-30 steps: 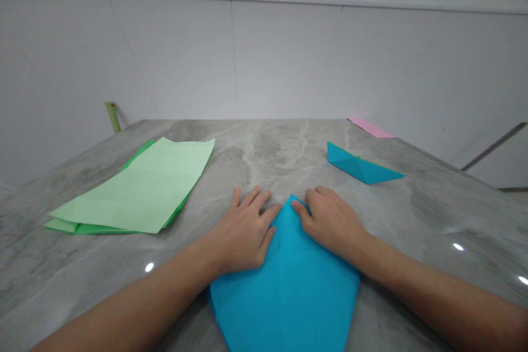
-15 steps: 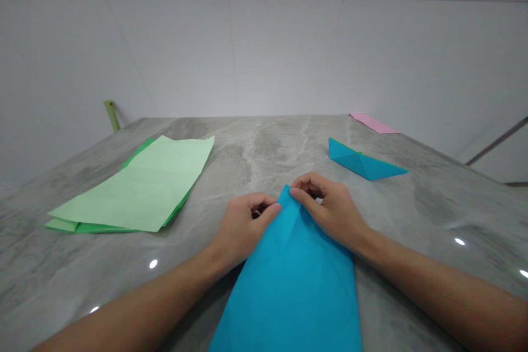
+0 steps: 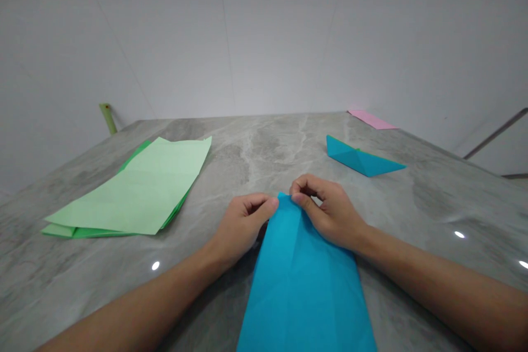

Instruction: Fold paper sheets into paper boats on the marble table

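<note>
A large sheet of blue paper (image 3: pixel 307 286) stretches from the bottom edge of the head view up to a narrow far end, with crease lines running along it. My left hand (image 3: pixel 245 225) pinches the left side of that far end between thumb and fingers. On the right side of the same end, my right hand (image 3: pixel 328 209) grips the edge, thumb on top and fingers curled. The two hands are a short gap apart, and a small blue tip shows between them. The near end of the paper runs out of view.
On the left of the grey marble-look table (image 3: pixel 264 148) lies a stack of green paper sheets (image 3: pixel 140 187). A folded blue paper boat (image 3: pixel 365 160) sits at the right. Pink paper (image 3: pixel 373 119) lies at the back right edge, and a green strip-like object (image 3: pixel 108 118) leans beyond the far left edge.
The paper's far end now looks wider and blunter between my hands, and its near part has swung to the right. My hands have barely moved. The view has shifted slightly.
</note>
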Motion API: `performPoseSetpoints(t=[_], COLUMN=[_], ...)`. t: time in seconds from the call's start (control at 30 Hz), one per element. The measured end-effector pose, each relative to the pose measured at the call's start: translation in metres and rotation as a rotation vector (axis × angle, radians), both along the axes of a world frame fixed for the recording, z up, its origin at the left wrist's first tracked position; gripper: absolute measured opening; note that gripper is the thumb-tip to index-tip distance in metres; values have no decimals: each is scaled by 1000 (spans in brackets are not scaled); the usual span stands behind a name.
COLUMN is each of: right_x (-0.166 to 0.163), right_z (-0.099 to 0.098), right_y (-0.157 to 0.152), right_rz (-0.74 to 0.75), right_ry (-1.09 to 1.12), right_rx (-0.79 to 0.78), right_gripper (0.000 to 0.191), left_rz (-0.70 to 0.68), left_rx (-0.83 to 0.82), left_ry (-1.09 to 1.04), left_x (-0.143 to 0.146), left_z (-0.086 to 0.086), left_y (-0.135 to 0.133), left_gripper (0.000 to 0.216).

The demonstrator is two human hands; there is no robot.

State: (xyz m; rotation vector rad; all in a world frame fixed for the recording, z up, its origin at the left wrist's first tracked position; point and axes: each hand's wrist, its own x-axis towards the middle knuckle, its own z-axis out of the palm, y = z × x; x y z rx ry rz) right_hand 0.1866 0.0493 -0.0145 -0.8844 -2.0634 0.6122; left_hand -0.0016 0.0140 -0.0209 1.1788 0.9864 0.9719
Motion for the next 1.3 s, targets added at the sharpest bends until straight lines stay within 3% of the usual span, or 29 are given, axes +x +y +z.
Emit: performPoseSetpoints(t=[0.2, 0.4, 0.83, 1.03, 1.3], right_x=[1, 1, -3, -4, -2], right_z=[-2, -1, 6, 8, 5], right_y=[-2, -2, -4, -5, -4], right_rz=[89, 111, 180, 113, 91], right_ry=[-11, -33, -151, -242, -203], right_rx=[-5, -7, -44, -143, -183], right_gripper=[16, 16, 25, 31, 28], left_rz=[-73, -98, 17, 13, -40], left_rx=[-170, -213, 61, 39, 22], left_ry=[-178, -147, 217, 185, 102], left_x=[-3, -3, 4, 4, 3], left_z=[1, 6, -3, 0, 3], left_y=[2, 3, 0, -1, -4], left_gripper=[32, 31, 26, 28, 28])
